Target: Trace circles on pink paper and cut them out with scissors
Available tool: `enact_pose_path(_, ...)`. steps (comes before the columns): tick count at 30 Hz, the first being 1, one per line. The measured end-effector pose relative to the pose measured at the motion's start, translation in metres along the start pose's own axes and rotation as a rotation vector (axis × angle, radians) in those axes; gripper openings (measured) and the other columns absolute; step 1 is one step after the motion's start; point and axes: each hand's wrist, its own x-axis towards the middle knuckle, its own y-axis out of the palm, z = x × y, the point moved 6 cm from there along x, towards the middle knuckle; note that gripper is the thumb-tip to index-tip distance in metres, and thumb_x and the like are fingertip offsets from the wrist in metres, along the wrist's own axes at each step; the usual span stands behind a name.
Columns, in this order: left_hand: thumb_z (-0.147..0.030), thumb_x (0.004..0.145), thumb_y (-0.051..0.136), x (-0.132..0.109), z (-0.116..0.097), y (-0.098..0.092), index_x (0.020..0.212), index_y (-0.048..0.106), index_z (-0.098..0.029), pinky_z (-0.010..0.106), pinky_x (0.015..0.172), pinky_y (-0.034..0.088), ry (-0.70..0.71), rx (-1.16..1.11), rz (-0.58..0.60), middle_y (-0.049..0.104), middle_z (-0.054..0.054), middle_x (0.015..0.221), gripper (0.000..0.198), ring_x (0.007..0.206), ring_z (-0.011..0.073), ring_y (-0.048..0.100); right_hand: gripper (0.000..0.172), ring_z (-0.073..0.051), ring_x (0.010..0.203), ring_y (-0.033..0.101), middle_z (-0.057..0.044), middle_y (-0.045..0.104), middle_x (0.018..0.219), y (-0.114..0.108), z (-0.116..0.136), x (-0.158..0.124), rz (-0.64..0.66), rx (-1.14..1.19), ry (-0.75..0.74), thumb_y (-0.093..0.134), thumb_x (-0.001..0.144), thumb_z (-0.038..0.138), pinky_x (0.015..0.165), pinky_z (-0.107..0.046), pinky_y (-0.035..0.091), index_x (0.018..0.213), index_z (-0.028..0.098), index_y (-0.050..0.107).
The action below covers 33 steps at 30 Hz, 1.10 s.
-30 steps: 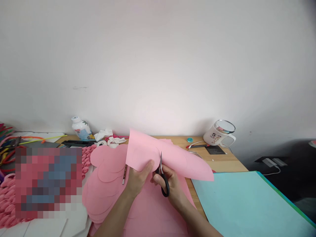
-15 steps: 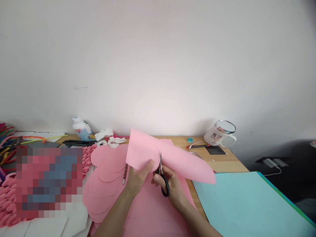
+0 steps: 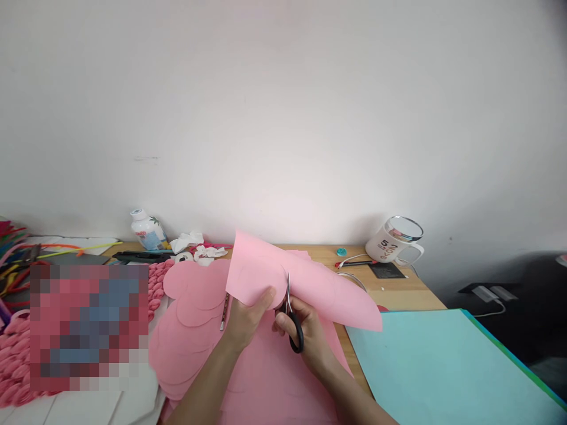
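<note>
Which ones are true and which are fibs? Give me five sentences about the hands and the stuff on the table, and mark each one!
1. The right hand holds the scissors. True.
2. The mug is on the wooden table. True.
3. The left hand holds the mug. False: it holds pink paper.
4. The large sheet at the right is red. False: it is light blue.
5. The pencil is left of the scissors in the picture. True.
</note>
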Motion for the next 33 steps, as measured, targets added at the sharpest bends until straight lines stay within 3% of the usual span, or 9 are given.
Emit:
enact_pose_path(11,-0.039,0.065,0.069,0.0004,0.0003,-0.0035,0.078,0.061,-0.019,0.032,0.047,0.05,-0.043,0.036,-0.053,0.06,0.001,0.061,0.025,0.051,0.0175,0.056,0.025,-0.013,0.052,0.043,0.002,0.049,0.054,-0.0018,0.0009,0.0,-0.004,-0.028,0.018,0.06,0.071,0.04,0.05,-0.025,0.038,0.059,0.019,0.054)
enact_pose_path(18,-0.035,0.064,0.07,0.0008,-0.006,-0.0074,0.081,0.061,-0.018,0.034,0.057,0.054,0.04,0.076,-0.117,0.064,0.003,0.067,0.026,0.063,0.0208,0.062,0.019,-0.012,0.052,0.042,0.003,0.048,0.054,-0.0012,-0.0008,-0.0011,0.002,-0.013,0.02,0.058,0.072,0.033,0.05,-0.025,0.037,0.06,0.019,0.053)
enact_pose_path(25,-0.036,0.065,0.069,0.0007,-0.0052,-0.0055,0.077,0.062,-0.018,0.034,0.052,0.053,0.026,0.061,-0.076,0.062,0.002,0.062,0.023,0.056,0.0191,0.06,0.017,-0.011,0.05,0.04,0.004,0.045,0.053,-0.0017,-0.0018,-0.0007,0.009,-0.007,0.001,0.056,0.073,0.03,0.049,-0.025,0.035,0.061,0.019,0.051)
enact_pose_path(33,-0.036,0.066,0.069,0.0015,-0.0055,-0.0087,0.079,0.061,-0.017,0.036,0.064,0.055,0.05,0.116,-0.094,0.064,0.003,0.07,0.025,0.069,0.0213,0.062,0.013,-0.01,0.049,0.041,0.004,0.046,0.052,-0.0024,-0.0036,-0.0008,0.009,-0.004,0.005,0.055,0.072,0.023,0.048,-0.023,0.034,0.061,0.019,0.05)
